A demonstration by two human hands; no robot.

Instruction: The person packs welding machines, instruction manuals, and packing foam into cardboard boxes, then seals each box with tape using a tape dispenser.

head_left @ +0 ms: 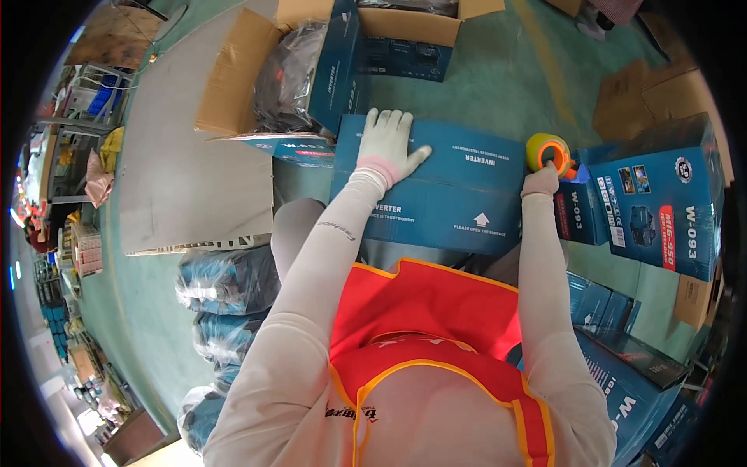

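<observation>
A blue cardboard box (459,187) with closed top flaps stands in front of me. My left hand (387,146), in a white glove, lies on its top toward the far left, fingers stretched out. At the box's right edge my right hand (540,180) grips a tape dispenser (537,148) with a yellow roll and orange parts. Most of the dispenser's handle is hidden by the hand. I cannot tell whether its tape touches the box.
An open box (233,70) holding a plastic-wrapped machine stands at the far left beside a grey board (179,163). Another open box (408,58) is behind. Blue cartons (657,198) stand on the right. Plastic-wrapped blue machines (226,280) are stacked by my left arm.
</observation>
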